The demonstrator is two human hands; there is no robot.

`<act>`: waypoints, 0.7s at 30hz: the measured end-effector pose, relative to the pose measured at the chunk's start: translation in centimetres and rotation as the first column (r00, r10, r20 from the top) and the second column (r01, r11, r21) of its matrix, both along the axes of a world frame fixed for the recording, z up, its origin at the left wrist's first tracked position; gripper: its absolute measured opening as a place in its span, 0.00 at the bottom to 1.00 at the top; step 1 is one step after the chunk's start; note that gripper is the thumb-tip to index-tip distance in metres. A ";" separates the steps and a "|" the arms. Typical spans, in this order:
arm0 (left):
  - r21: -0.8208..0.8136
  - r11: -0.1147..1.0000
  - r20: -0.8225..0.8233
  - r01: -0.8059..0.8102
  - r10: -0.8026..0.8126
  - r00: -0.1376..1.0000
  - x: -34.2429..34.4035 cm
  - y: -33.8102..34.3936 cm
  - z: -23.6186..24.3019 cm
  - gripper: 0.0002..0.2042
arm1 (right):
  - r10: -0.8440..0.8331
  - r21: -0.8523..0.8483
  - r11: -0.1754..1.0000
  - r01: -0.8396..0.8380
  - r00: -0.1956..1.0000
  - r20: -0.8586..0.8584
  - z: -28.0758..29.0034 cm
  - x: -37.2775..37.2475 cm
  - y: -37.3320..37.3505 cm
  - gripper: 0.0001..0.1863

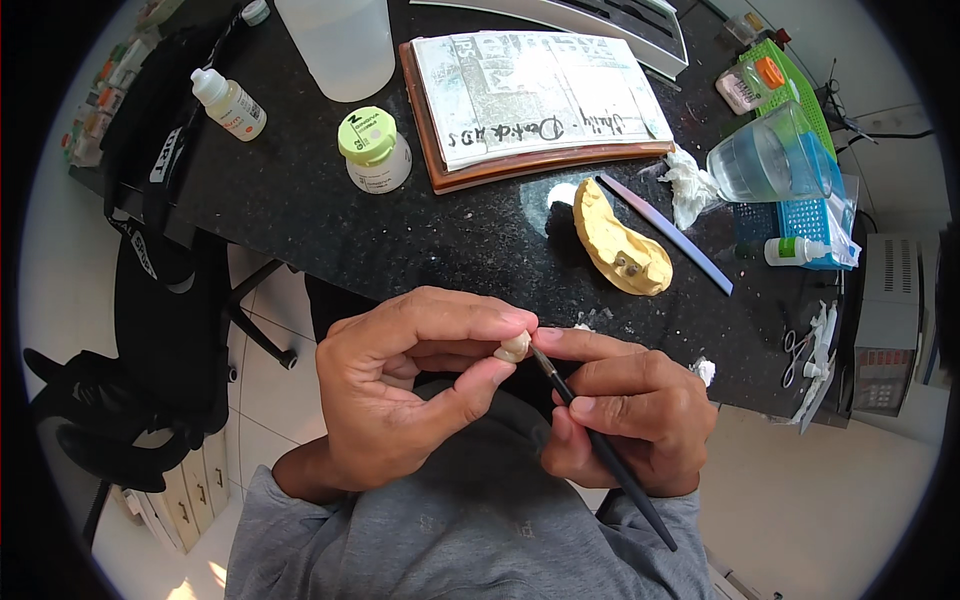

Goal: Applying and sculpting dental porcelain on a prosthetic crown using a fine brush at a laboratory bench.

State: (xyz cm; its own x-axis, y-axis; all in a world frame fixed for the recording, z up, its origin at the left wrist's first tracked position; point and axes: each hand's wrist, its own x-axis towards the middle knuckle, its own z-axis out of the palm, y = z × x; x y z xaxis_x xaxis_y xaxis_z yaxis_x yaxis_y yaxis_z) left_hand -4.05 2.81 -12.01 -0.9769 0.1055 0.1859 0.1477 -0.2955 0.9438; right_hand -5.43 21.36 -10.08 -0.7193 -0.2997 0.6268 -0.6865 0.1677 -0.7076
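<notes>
small glossy cream tooth crown [514, 347] in left hand [410, 385] grip, thin dark brush [600, 445] in right hand [625, 415] grip

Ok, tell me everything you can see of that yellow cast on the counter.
The yellow cast is a curved, arch-shaped block, stone-like and matte, lying on the black speckled counter beyond the hands. Two small grey metal posts stand near its lower right end. A white lump sits at its upper end, a long purple strip runs beside it. No hand touches it.

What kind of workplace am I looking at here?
Probably a dental lab bench: a yellow plaster jaw model lies on the dark counter, and the left hand pinches a small tooth-shaped piece while the right hand touches a fine brush to it.
</notes>
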 end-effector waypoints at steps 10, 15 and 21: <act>-0.010 1.000 0.031 -0.006 0.007 1.000 0.0 0.1 0.3 0.13 | 0.081 0.116 0.989 -0.088 0.995 0.059 0.4 0.1 0.8 0.17; -0.025 1.000 0.048 -0.016 0.017 0.999 0.0 0.1 0.4 0.11 | 0.103 0.118 0.987 -0.111 0.992 0.069 0.5 0.1 0.8 0.17; -0.045 0.999 0.040 -0.015 0.016 0.999 0.0 0.1 0.3 0.12 | 0.131 0.105 0.985 -0.139 0.988 0.084 0.5 0.0 1.1 0.18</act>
State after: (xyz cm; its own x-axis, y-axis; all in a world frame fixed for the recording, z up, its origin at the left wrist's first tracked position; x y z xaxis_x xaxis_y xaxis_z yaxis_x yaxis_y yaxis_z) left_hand -4.01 2.88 -11.69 -0.9850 0.0976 0.1421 0.1138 -0.2505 0.9614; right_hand -5.41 22.45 -9.56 -0.7121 -0.4618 0.5288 -0.6525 0.1573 -0.7413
